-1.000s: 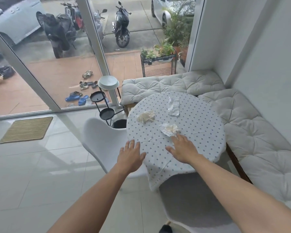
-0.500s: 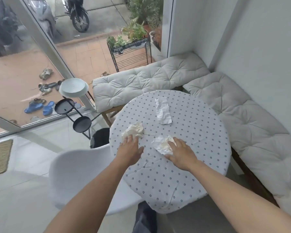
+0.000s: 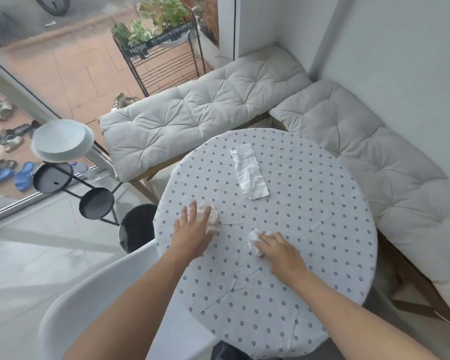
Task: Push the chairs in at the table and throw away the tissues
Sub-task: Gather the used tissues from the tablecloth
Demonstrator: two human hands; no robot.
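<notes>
Round desk (image 3: 283, 294) draped in white dotted cloth, left grip (image 3: 192, 229) laid flat, fingers spread on crumpled cream tissue (image 3: 213, 216), right grip (image 3: 281, 253) curled around crumpled white tissue (image 3: 253, 236), flat white tissue (image 3: 248, 170) beyond both, white moulded chair (image 3: 88, 307) beside the left forearm.

White tablecloth (image 3: 283, 281) dotted with small dark flowers; white tissues (image 3: 248, 172); white chair (image 3: 88, 307); cream cushions (image 3: 192, 113)

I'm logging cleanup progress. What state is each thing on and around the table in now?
Left hand: open, flat on cream crumpled tissue.
Right hand: closing on white crumpled tissue.
Flat tissue: untouched.
White chair: beside table.
Black bin: open.
</notes>
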